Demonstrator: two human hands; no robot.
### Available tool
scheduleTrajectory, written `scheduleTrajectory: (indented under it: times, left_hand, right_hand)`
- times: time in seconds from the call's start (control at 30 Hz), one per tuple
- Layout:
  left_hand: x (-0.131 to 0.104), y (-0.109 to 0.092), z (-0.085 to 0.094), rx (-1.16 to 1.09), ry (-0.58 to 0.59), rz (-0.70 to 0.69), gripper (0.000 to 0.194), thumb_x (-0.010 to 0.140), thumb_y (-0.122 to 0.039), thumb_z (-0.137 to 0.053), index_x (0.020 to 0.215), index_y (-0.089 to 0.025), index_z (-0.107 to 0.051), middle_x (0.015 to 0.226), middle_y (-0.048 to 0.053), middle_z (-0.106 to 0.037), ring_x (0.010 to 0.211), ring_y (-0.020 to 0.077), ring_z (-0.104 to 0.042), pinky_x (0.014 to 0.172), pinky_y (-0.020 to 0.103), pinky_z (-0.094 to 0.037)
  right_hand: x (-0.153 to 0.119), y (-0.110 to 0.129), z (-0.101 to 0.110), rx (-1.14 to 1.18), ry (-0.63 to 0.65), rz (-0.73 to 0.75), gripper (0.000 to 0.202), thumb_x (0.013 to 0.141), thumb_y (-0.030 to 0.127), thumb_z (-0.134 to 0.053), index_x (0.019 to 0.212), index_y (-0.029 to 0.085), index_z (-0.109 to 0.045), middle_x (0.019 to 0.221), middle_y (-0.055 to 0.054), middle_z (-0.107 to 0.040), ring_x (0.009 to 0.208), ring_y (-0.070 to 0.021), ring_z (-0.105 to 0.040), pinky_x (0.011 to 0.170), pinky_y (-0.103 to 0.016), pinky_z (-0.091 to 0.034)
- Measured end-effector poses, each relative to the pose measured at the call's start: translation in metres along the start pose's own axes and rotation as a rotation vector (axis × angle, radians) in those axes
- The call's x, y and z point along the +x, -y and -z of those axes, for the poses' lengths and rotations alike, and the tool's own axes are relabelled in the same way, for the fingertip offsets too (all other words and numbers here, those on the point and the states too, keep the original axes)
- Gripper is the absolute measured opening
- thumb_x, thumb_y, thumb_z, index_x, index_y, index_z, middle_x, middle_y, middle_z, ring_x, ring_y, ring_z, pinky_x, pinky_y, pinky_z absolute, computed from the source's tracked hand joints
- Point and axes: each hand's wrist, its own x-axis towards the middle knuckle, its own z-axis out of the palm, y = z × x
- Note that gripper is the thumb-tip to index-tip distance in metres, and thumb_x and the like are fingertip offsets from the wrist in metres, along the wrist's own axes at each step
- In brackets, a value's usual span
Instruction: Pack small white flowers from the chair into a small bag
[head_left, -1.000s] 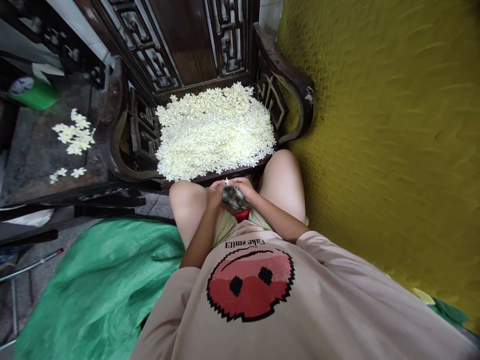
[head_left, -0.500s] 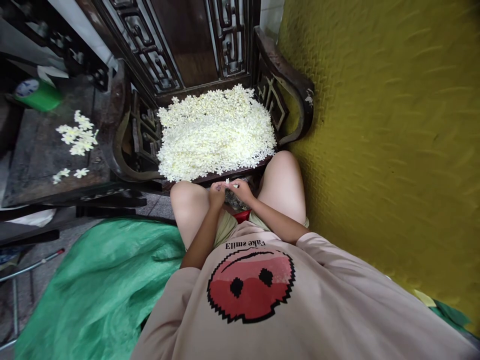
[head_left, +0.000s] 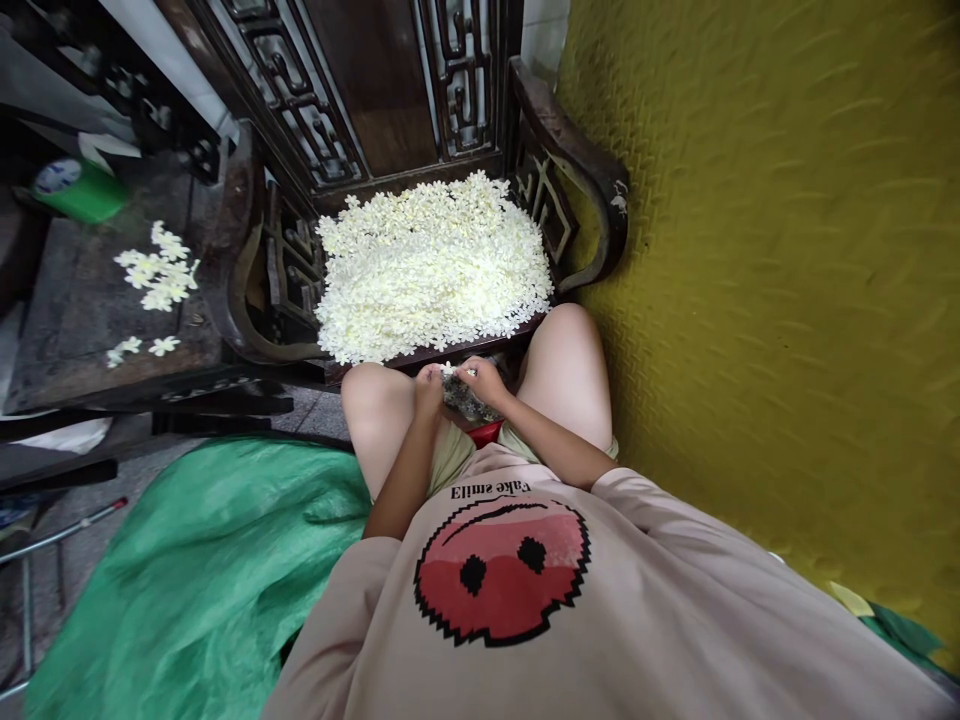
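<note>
Between my knees, my left hand (head_left: 429, 390) is closed in a pinch, with a small white flower (head_left: 448, 369) at its fingertips. Close by on the right, my right hand (head_left: 484, 382) is also pinched, and a bit of white petal shows among its fingers. A small gap separates the two hands. Just beyond them, a thick heap of white flowers (head_left: 435, 270) covers the seat of a carved dark wooden chair (head_left: 394, 110). Below the hands lies a dark, speckled mass (head_left: 469, 400), partly hidden, perhaps in a container.
On the left, a dark wooden table (head_left: 67, 300) bears a few loose white flowers (head_left: 161, 270) and a green roll (head_left: 86, 190). A green plastic sheet (head_left: 225, 570) spreads beside my left leg. The yellow textured wall (head_left: 765, 250) stands close on the right.
My hands have drawn slightly apart, and the flower between them sits a little lower and further left. More of the speckled mass below shows. The heap looks the same.
</note>
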Motion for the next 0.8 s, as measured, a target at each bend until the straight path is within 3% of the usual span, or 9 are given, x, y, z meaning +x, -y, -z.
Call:
scheduleTrajectory:
  times: [0.17, 0.43, 0.67, 0.8]
  left_hand:
    - [0.011, -0.007, 0.011, -0.169, -0.162, 0.068, 0.008, 0.077, -0.027, -0.046, 0.077, -0.019, -0.049, 0.054, -0.005, -0.04, 0.05, 0.0083, -0.039, 0.054, 0.02, -0.032]
    - [-0.002, -0.004, -0.005, 0.084, 0.066, -0.023, 0.01, 0.076, -0.028, -0.052, 0.074, -0.018, -0.054, 0.061, -0.001, -0.053, 0.06, 0.0118, -0.05, 0.062, 0.024, -0.04]
    - [-0.007, -0.008, -0.004, 0.227, 0.041, -0.126, 0.008, 0.079, -0.023, -0.047, 0.075, -0.019, -0.051, 0.071, 0.001, -0.057, 0.068, 0.0139, -0.054, 0.069, 0.026, -0.042]
    - [-0.011, -0.008, -0.004, 0.361, -0.01, -0.199, 0.009, 0.081, -0.026, -0.046, 0.078, -0.02, -0.052, 0.073, 0.002, -0.058, 0.07, 0.0152, -0.055, 0.069, 0.027, -0.042]
  right_hand:
    - [0.004, -0.004, 0.009, 0.008, -0.091, -0.14, 0.017, 0.073, 0.027, -0.057, 0.063, 0.016, -0.064, 0.074, -0.005, -0.066, 0.076, -0.0173, -0.058, 0.076, -0.029, -0.042]
    - [0.004, -0.004, 0.004, 0.006, 0.04, -0.12, 0.015, 0.073, 0.021, -0.057, 0.065, 0.014, -0.068, 0.075, -0.005, -0.07, 0.077, -0.0179, -0.063, 0.076, -0.027, -0.044]
    - [0.003, -0.004, 0.0, 0.039, 0.109, -0.062, 0.014, 0.073, 0.018, -0.057, 0.063, 0.015, -0.067, 0.073, -0.004, -0.069, 0.075, -0.0156, -0.06, 0.075, -0.026, -0.043]
    - [0.001, -0.002, 0.0, 0.124, 0.152, -0.091, 0.022, 0.077, 0.028, -0.054, 0.065, 0.014, -0.067, 0.068, -0.003, -0.066, 0.068, -0.0142, -0.058, 0.069, -0.025, -0.042]
